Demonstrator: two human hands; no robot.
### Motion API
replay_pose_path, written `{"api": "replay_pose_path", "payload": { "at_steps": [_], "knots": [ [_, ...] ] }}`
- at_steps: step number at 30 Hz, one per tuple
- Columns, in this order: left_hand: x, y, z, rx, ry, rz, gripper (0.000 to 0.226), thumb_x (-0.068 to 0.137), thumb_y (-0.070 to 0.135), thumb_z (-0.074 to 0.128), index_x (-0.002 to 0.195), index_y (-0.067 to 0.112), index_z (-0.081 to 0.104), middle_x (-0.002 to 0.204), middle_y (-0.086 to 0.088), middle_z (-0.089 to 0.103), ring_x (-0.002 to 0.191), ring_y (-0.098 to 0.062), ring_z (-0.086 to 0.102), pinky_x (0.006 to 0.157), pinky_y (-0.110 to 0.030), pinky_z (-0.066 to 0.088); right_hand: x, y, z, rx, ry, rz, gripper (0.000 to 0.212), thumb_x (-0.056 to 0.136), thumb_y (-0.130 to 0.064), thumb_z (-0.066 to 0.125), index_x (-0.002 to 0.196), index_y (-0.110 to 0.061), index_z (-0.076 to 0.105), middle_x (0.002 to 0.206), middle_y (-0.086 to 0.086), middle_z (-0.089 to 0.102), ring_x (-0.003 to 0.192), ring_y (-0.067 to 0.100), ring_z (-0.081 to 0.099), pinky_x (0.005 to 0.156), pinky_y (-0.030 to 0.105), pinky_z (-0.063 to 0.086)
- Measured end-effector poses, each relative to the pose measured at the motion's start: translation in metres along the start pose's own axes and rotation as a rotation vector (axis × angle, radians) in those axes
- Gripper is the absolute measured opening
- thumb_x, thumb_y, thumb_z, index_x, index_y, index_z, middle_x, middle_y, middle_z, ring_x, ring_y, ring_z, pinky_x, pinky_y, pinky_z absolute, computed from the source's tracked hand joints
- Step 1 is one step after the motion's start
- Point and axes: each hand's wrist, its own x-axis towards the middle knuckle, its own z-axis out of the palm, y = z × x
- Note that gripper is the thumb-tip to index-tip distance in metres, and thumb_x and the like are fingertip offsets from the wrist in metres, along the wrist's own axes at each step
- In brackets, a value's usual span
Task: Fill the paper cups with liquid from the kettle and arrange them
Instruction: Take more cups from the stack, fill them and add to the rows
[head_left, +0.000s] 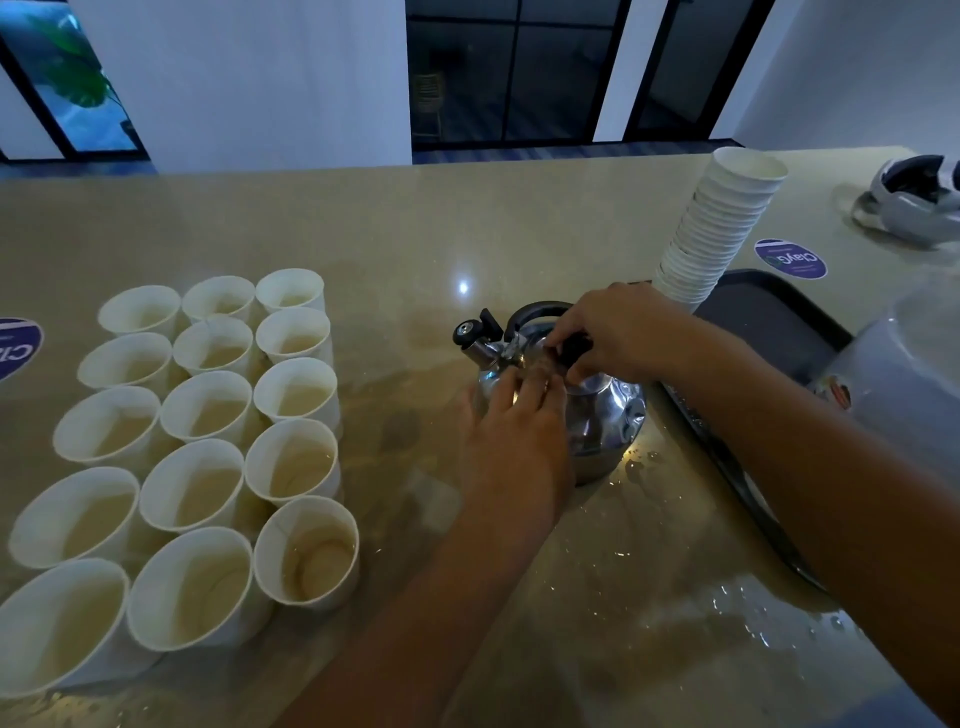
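Steel kettle (597, 415) stands on the wet beige desk (415, 234), approx. centre-right, just left of a dark tray (779, 322) w/ a tall stack of cups (717, 228). Left hand (514, 431) rests w/ fingers spread on the kettle's side; right hand (618, 332) pinches the black lid knob (574, 349). Filled paper cups (208, 415) sit in three rows at left, well apart from the kettle.

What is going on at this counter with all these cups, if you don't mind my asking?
A person is working at a steel kettle that stands on the wet counter. The left hand rests against its side, and the right hand pinches the black knob on its lid. To the left, paper cups stand in three rows holding pale liquid. A stack of spare cups stands behind, beside a dark tray.
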Motion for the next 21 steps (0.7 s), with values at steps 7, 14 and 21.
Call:
{"api": "replay_pose_path", "payload": {
  "at_steps": [7,14,21],
  "knots": [
    [0.006,0.002,-0.009,0.099,-0.002,0.033,0.055,0.09,0.031,0.06,0.143,0.031,0.044,0.15,0.008,0.041,0.136,-0.019,0.038,0.112,-0.048,0.021,-0.015,0.007,0.005,0.431,0.116,0.106,0.041,0.084,-0.032,0.079,0.124,-0.034,0.068,0.114,-0.009,0.071,0.103,0.013,0.065,0.087,0.028,0.05],
    [0.008,0.009,-0.026,-0.13,-0.041,-0.019,0.058,0.093,0.03,0.047,0.149,0.033,0.032,0.154,0.008,0.034,0.143,-0.015,0.027,0.115,-0.042,0.018,-0.025,0.053,0.026,1.425,1.151,0.76,0.048,0.082,-0.03,0.082,0.107,-0.019,0.042,0.101,-0.003,0.051,0.088,0.01,0.052,0.075,0.022,0.042],
    [-0.016,0.019,-0.024,-0.453,0.109,0.007,0.06,0.077,0.021,0.041,0.136,0.029,0.052,0.136,0.008,0.05,0.127,-0.017,0.045,0.103,-0.045,0.041,0.013,0.103,0.033,1.471,0.907,0.82,0.114,0.068,-0.027,0.093,0.154,-0.024,0.018,0.157,0.012,0.028,0.14,0.031,0.036,0.115,0.049,0.032]
  ]
}}
